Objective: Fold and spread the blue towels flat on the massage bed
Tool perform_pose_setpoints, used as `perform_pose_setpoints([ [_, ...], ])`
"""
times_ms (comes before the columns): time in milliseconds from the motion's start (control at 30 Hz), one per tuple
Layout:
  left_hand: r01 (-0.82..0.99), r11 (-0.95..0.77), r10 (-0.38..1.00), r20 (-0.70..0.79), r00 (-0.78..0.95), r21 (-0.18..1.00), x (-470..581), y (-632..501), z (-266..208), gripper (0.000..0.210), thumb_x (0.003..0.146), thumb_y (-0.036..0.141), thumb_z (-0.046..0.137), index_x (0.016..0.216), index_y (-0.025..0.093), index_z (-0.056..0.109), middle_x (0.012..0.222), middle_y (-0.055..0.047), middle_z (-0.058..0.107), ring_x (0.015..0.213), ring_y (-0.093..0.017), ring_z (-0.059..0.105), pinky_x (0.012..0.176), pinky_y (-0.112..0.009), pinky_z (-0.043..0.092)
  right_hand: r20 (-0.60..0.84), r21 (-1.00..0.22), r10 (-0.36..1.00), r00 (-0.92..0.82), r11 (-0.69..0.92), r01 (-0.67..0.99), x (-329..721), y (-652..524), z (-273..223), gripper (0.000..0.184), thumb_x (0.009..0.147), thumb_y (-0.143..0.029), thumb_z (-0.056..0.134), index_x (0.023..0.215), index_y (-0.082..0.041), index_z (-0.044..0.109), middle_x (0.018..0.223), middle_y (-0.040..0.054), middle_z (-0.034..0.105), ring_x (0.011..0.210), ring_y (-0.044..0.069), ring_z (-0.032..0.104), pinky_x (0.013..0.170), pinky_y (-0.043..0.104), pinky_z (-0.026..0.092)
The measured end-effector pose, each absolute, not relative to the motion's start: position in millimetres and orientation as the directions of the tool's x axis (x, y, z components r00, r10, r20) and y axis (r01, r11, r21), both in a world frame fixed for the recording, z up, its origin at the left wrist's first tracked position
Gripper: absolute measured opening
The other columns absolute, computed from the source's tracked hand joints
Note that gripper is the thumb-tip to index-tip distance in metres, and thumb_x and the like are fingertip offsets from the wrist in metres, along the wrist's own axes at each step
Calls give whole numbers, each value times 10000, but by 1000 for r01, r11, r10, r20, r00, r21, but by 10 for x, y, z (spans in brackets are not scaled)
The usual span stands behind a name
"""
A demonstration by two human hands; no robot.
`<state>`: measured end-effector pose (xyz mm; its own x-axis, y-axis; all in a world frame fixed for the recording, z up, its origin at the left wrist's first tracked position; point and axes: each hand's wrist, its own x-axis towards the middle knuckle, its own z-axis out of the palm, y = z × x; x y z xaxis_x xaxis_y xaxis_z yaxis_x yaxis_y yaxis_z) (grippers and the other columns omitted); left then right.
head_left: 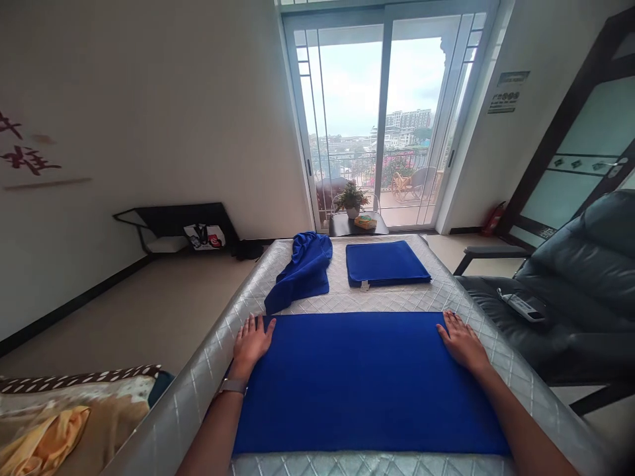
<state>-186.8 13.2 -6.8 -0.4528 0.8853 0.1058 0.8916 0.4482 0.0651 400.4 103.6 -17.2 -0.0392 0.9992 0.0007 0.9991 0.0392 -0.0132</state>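
Note:
A blue cloth (367, 383) lies flat as a wide rectangle on the quilted white mattress (387, 465). At its far left corner rests my left hand (252, 345), fingers stretched out and palm down. My right hand (464, 340) lies flat on the far right corner, also with its fingers spread. Beyond the cloth, a folded stack of blue cloth (384, 262) with a small white tag sits on the right. To the left of that stack is a crumpled blue cloth (307, 268), whose near end comes close to my left hand.
A dark armchair (585, 284) holding a white power strip (520, 305) stands to the right. Past the mattress's far end is a small table (337, 226) with a potted plant (352, 198). Patterned bedding (114, 410) is at the lower left. Sliding glass doors (347, 99) form the back.

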Motion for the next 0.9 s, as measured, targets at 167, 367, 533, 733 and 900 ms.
perform_pose_setpoints([
  [167,985,115,958,246,-145,130,-796,305,17,728,1030,573,171,1540,98,379,1613,-181,344,1507,-300,289,1224,-492,263,31,-27,999,-37,38,999,4020,1046,-199,680,1006,-449,184,1598,-120,249,1663,73,229,1533,213,176,1242,432,167],
  [367,946,-258,960,166,227,198,324,378,-39,665,1042,569,170,1556,191,360,1627,-96,337,1517,-223,268,1246,-460,247,27,-23,999,-39,39,999,4027,1048,-211,695,1011,-453,171,1600,-87,219,1666,80,219,1536,211,163,1246,430,147],
  [533,977,-131,989,91,117,170,-96,324,-46,687,1036,587,166,1570,186,329,1642,-82,293,1529,-223,228,1258,-462,203,36,-27,998,-44,45,999,4035,1044,-221,689,1011,-451,174,1600,-99,229,1665,76,225,1536,208,163,1246,423,151],
  [733,984,136,985,89,-146,112,-1355,123,-149,669,1042,550,187,1577,166,302,1643,-106,293,1524,-253,248,1243,-502,211,37,-31,998,-55,57,998,4047,1066,-233,688,1006,-444,180,1600,-100,229,1664,87,225,1534,216,172,1243,441,167],
  [900,957,262,954,119,-277,126,-2032,-7,-252,697,1036,547,188,1570,116,310,1635,-145,300,1517,-301,262,1228,-537,227,0,-27,999,-55,55,998,4027,1080,-177,686,1009,-438,167,1602,-98,215,1669,85,210,1537,220,160,1240,448,178],
])
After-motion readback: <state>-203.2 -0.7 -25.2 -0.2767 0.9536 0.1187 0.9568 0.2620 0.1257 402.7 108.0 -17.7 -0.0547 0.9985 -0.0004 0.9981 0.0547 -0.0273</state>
